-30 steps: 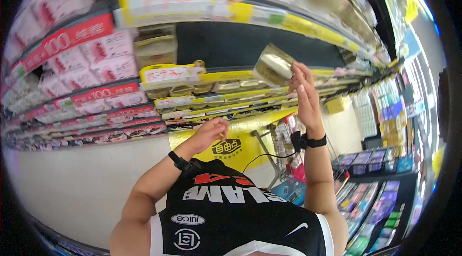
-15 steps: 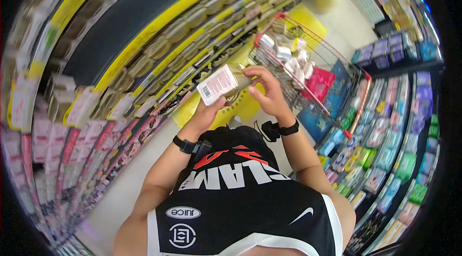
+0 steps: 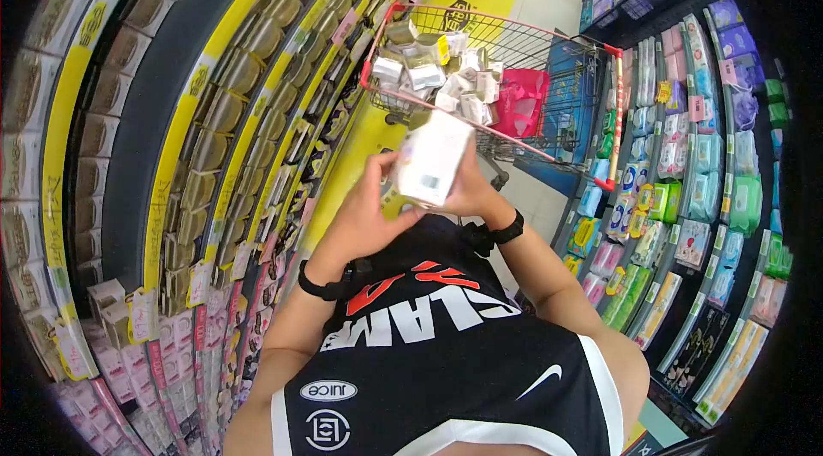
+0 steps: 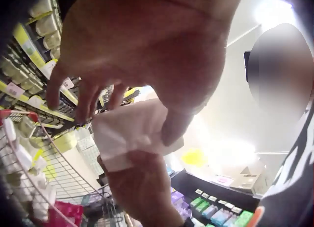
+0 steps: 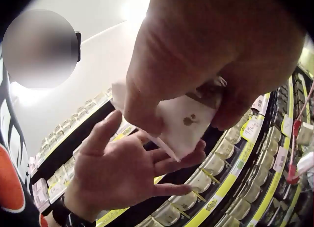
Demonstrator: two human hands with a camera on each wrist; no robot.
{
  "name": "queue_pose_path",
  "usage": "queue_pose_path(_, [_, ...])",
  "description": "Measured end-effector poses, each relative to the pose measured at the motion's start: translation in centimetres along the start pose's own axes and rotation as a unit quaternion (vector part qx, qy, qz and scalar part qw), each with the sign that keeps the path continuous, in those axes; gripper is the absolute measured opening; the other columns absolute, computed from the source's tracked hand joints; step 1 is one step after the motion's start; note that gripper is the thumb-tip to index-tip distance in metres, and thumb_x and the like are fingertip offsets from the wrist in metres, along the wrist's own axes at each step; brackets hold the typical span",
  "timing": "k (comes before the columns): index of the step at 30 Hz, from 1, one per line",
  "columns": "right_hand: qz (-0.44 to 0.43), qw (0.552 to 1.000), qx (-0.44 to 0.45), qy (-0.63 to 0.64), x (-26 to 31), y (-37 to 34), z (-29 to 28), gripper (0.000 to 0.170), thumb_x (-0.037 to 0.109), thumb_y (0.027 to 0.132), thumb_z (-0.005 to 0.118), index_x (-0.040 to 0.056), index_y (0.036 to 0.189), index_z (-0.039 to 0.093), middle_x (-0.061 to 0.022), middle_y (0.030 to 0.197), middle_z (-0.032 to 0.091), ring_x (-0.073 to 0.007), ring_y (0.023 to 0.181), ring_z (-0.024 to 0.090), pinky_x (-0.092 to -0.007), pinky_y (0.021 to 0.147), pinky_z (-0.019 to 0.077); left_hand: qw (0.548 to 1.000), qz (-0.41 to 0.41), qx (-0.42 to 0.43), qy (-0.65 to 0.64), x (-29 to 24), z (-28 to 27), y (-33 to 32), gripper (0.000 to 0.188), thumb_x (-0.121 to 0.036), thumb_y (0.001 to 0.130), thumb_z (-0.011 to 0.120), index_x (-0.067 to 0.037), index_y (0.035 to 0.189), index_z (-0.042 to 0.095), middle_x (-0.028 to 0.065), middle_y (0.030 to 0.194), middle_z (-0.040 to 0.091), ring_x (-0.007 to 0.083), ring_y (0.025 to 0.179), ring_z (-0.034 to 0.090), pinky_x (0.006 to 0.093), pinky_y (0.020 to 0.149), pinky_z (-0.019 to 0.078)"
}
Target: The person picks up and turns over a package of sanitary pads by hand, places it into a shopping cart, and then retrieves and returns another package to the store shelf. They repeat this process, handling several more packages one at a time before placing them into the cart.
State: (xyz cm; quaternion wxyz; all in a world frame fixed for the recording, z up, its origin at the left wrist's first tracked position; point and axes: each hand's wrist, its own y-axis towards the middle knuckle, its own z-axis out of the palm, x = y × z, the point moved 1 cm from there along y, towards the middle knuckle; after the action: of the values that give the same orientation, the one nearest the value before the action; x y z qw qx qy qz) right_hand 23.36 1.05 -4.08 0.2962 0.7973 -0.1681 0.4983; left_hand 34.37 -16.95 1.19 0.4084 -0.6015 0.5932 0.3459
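A boxy white-and-gold pack (image 3: pixel 433 158) is held up in front of the chest, its pale printed side facing up. My right hand (image 3: pixel 476 186) grips it from the right; in the right wrist view the thumb and fingers (image 5: pixel 142 106) clasp its sides. The left hand (image 3: pixel 356 216) is at the pack's left side, fingers spread and thumb near the lower edge. Seen from the left wrist, that thumb (image 4: pixel 176 126) overlaps the pack's pale face while the other fingers extend past it.
Beyond the hands stands a wire shopping cart (image 3: pixel 549 36) with several similar packs (image 3: pixel 429 75) and a magenta bag (image 3: pixel 520 100). Shelves of gold packs (image 3: pixel 206 152) with yellow price strips line the left. Shelves of colourful packages (image 3: pixel 677 156) run along the right.
The right hand brought the pack from near the shelf to the chest, where the left hand met it. The pack has since been turned, and the head view has swung toward the cart.
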Motion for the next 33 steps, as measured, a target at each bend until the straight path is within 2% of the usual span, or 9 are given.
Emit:
queue_pose_path(1, [0.016,0.999,-0.024,0.043,0.1,0.3,-0.4,0.109,0.026,0.067,0.091,0.0044,0.15,0.023,-0.017,0.144,0.046,-0.0269,0.134,0.048,-0.0405,0.112,0.0383,0.996,-0.005,-0.041,0.083,-0.1,-0.3,0.9,0.102,-0.024,0.071,0.087,-0.001,0.149,0.027,0.024,0.145,0.043,0.0408,0.128,0.05,0.045,0.106,0.042])
queue_pose_path(10, [0.06,0.989,0.013,0.135,-1.5,3.2,0.0,0.123,0.028,0.067,0.09,0.0052,0.158,0.01,-0.0193,0.156,0.029,-0.031,0.145,0.031,-0.0434,0.114,0.0355,0.985,0.139,-0.087,0.061,-0.3,-2.6,5.7,0.116,-0.024,0.055,0.093,-0.003,0.149,0.028,0.0223,0.142,0.037,0.0399,0.133,0.04,0.046,0.111,0.036])
queue_pose_path(15, [0.162,0.927,-0.088,0.328,-5.7,5.3,0.8,0.079,0.007,0.093,0.063,0.0082,0.158,0.019,-0.0124,0.149,0.045,-0.0217,0.125,0.055,-0.0349,0.105,0.045,0.976,0.149,-0.144,0.065,0.9,-3.5,10.1,0.098,-0.021,0.059,0.091,-0.007,0.14,0.038,0.0213,0.136,0.036,0.0398,0.128,0.041,0.0473,0.107,0.0387])
queue_pose_path(18, [0.236,0.844,-0.141,0.461,-7.2,5.2,0.6,0.067,0.006,0.095,0.061,0.0069,0.155,0.03,-0.0093,0.143,0.053,-0.0215,0.122,0.058,-0.0332,0.105,0.0452,0.97,0.214,-0.097,0.065,-0.3,-4.8,14.3,0.09,-0.024,0.057,0.093,-0.01,0.132,0.046,0.0209,0.133,0.036,0.0404,0.126,0.043,0.0472,0.104,0.041])
queue_pose_path(22, [0.237,0.712,-0.148,0.645,-6.9,4.2,-1.2,0.064,0.041,0.101,0.048,0.0064,0.153,0.035,-0.0144,0.15,0.047,-0.0309,0.131,0.053,-0.0483,0.111,0.0396,0.96,0.273,-0.037,0.043,-0.5,-5.5,19.0,0.078,-0.032,0.053,0.097,-0.013,0.113,0.05,0.0208,0.128,0.037,0.0428,0.122,0.043,0.0488,0.099,0.0433])
queue_pose_path(23, [0.209,0.71,-0.121,0.661,-6.8,4.0,-1.6,0.084,0.066,0.094,0.042,0.006,0.153,0.034,-0.0171,0.152,0.044,-0.034,0.136,0.047,-0.0548,0.114,0.0328,0.956,0.291,-0.025,0.033,-0.6,-5.8,20.3,0.077,-0.033,0.053,0.097,-0.013,0.11,0.05,0.0213,0.128,0.037,0.043,0.122,0.043,0.049,0.098,0.0433])
queue_pose_path(27, [0.132,0.658,-0.237,0.702,-6.4,5.9,-1.9,0.1,0.076,0.086,0.049,0.0077,0.156,0.027,-0.0172,0.154,0.04,-0.0349,0.136,0.047,-0.0532,0.115,0.0349,0.946,0.317,0.049,-0.046,-0.4,-5.4,23.2,0.075,-0.033,0.053,0.098,-0.012,0.104,0.047,0.0231,0.126,0.037,0.0435,0.122,0.043,0.0492,0.098,0.0432])
queue_pose_path(30, [0.176,0.681,-0.341,0.624,-9.3,5.6,-1.6,0.101,0.077,0.085,0.05,0.0075,0.155,0.028,-0.0166,0.151,0.044,-0.035,0.132,0.051,-0.0511,0.11,0.0424,0.944,0.303,0.103,-0.085,0.1,-4.4,24.3,0.075,-0.033,0.053,0.098,-0.01,0.102,0.046,0.0248,0.127,0.037,0.0436,0.124,0.041,0.0483,0.098,0.0429])
queue_pose_path(33, [0.185,0.62,-0.438,0.624,-10.3,6.2,-2.0,0.094,0.076,0.089,0.045,0.007,0.152,0.035,-0.017,0.144,0.052,-0.0348,0.124,0.058,-0.0496,0.105,0.0486,0.939,0.293,0.132,-0.127,0.3,-2.8,24.5,0.073,-0.031,0.053,0.098,-0.01,0.101,0.047,0.0247,0.13,0.036,0.043,0.126,0.04,0.0473,0.097,0.0449])
